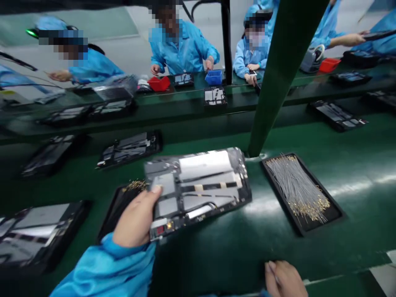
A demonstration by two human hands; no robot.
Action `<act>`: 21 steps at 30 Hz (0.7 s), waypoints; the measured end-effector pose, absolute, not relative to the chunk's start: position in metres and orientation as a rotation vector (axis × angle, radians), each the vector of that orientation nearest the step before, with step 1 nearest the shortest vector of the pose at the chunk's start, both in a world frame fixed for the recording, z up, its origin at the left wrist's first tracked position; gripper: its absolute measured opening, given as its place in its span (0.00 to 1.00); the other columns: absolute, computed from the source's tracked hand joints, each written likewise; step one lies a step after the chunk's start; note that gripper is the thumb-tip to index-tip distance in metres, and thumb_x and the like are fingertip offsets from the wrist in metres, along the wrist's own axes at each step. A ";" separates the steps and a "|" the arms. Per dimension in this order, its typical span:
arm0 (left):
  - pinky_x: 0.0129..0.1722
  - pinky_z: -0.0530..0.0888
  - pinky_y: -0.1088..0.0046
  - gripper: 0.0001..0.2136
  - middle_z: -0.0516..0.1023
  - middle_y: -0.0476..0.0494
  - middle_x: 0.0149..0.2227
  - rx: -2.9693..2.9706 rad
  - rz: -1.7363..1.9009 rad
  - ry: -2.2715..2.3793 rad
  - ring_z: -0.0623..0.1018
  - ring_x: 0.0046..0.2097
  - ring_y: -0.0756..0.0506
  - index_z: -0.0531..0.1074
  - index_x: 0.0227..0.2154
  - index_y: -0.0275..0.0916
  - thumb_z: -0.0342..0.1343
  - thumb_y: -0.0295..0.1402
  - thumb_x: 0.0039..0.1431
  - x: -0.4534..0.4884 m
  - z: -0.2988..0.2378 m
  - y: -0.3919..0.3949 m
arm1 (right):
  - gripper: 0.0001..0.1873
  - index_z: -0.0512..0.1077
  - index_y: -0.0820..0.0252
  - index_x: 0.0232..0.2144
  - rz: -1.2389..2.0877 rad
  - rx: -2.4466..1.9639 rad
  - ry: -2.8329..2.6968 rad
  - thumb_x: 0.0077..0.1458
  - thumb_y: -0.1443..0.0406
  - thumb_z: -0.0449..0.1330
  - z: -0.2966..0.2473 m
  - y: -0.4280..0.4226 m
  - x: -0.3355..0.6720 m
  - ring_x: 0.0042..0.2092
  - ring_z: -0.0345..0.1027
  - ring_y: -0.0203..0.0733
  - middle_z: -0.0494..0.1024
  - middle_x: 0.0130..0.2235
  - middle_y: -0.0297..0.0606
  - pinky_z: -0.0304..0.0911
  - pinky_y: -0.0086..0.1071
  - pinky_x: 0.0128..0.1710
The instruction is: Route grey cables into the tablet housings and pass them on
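Note:
My left hand (pixel 137 216) grips the left end of an opened tablet (pixel 206 175), thumb on top. The tablet is raised over the green bench and a little tilted, with silver battery packs, black strips and circuit boards showing. Low in the view, near the bench's front edge, my right hand (pixel 286 279) is closed, thumb and finger pressed together. What it may hold is too small or hidden to tell. Behind my left hand lies a black tray (pixel 113 206) with thin gold-tipped pieces, partly covered by the hand.
To the right, a black tray (pixel 335 212) holds many grey cables with gold ends. Opened tablets, such as one in a black tray (pixel 133 146), lie along the bench (pixel 216 258). A green post (pixel 278 82) rises behind the cables. Several co-workers in blue (pixel 188 45) work across the line.

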State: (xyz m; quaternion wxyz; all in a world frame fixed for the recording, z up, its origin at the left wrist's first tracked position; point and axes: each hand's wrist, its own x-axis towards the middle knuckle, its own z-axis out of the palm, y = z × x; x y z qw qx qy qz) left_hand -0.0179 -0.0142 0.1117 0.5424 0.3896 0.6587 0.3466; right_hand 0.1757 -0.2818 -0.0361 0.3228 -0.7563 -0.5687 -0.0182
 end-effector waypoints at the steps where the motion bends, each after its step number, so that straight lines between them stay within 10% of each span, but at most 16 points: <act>1: 0.25 0.73 0.66 0.13 0.73 0.48 0.20 0.904 0.708 1.541 0.75 0.27 0.42 0.69 0.28 0.38 0.58 0.40 0.41 -0.023 0.105 -0.025 | 0.12 0.67 0.59 0.20 -0.032 -1.969 -1.532 0.54 0.67 0.51 -0.034 -0.281 0.178 0.23 0.65 0.36 0.71 0.20 0.36 0.61 0.29 0.26; 13: 0.47 0.64 0.59 0.16 0.74 0.33 0.42 1.827 0.378 1.987 0.71 0.46 0.36 0.72 0.35 0.38 0.45 0.41 0.53 -0.100 0.029 -0.041 | 0.16 0.73 0.57 0.35 0.778 -1.735 -1.904 0.56 0.62 0.46 0.013 -0.253 0.119 0.32 0.70 0.38 0.78 0.30 0.37 0.62 0.29 0.35; 21: 0.41 0.65 0.51 0.16 0.73 0.26 0.41 1.766 0.151 2.383 0.70 0.46 0.31 0.73 0.37 0.37 0.47 0.40 0.51 -0.141 0.019 -0.007 | 0.17 0.73 0.58 0.39 0.954 -1.814 -1.609 0.55 0.58 0.48 0.008 -0.236 0.099 0.41 0.70 0.43 0.77 0.39 0.40 0.62 0.35 0.42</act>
